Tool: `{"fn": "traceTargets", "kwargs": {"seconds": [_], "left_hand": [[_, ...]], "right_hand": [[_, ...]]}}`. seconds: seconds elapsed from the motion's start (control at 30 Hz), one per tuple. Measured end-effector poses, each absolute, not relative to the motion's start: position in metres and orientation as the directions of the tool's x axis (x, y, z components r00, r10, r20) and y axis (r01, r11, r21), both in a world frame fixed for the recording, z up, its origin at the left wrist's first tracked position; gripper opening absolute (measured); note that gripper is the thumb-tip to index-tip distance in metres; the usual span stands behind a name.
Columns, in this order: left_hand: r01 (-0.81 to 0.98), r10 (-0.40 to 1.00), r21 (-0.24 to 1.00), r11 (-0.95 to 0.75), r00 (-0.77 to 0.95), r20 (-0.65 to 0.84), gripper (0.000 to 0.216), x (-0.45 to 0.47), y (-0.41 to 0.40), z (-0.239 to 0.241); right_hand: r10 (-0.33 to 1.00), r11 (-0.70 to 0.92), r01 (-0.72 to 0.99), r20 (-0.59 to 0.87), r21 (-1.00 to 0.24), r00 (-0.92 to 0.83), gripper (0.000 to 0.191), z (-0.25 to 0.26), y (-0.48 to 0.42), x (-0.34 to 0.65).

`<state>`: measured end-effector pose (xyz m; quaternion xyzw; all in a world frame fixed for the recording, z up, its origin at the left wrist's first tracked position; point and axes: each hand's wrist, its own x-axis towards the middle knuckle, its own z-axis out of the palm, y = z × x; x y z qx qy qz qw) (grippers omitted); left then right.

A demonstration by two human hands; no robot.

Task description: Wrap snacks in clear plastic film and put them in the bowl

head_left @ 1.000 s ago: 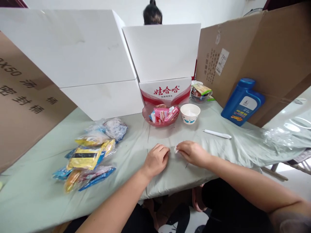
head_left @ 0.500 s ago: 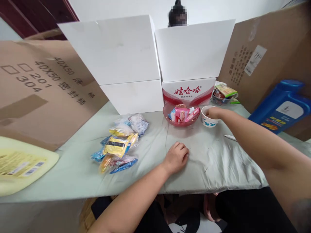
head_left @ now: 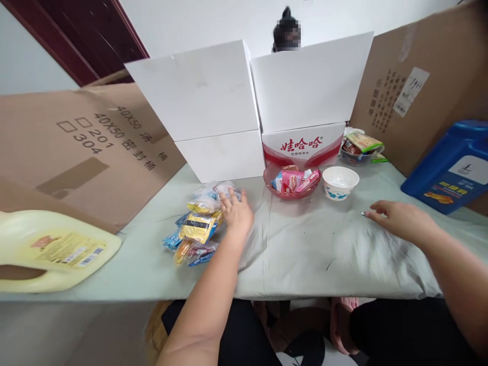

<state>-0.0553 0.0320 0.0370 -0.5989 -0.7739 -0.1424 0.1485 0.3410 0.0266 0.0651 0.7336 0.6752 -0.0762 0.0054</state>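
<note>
My left hand (head_left: 237, 212), fingers spread, is at the right side of a pile of plastic-wrapped snack packets (head_left: 198, 227); its fingertips reach a clear-and-white packet at the back. My right hand (head_left: 394, 217) lies low over the cloth at the right, fingers stretched out. It covers most of a white pen, whose tip (head_left: 362, 213) shows by the fingers. A white paper bowl (head_left: 340, 184) with a blue leaf print stands behind and left of that hand. Beside it, a pink glass bowl (head_left: 271, 189) contains several pink and blue wrapped snacks (head_left: 293, 180).
White boxes (head_left: 213, 96) are stacked along the back, with a person's head (head_left: 286, 31) behind them. Cardboard sheets (head_left: 49, 147) flank the table. A yellow jug (head_left: 57, 251) is at left, a blue bottle (head_left: 450, 165) at right. A clear snack bowl (head_left: 360, 147) sits back right.
My right hand has come out of the paper bowl and moved to the pen. My left hand has moved left from the bare cloth to the packets, fingers now spread. The view has shifted slightly.
</note>
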Motion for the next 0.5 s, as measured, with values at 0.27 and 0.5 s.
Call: {"fn": "traceTargets", "kwargs": {"seconds": [0.27,0.5], "left_hand": [[0.967,0.914,0.045,0.249,-0.250,0.320,0.041,-0.078,0.046,0.033],[0.980,0.950,0.177,-0.094,0.035,0.310,0.031,-0.043,0.022,0.046]], "right_hand": [[1.000,0.012,0.998,0.027,0.064,-0.013,0.034,0.025,0.027,0.344],[0.997,0.015,1.000,0.079,0.011,-0.016,0.028,0.019,0.034,0.344]]}}
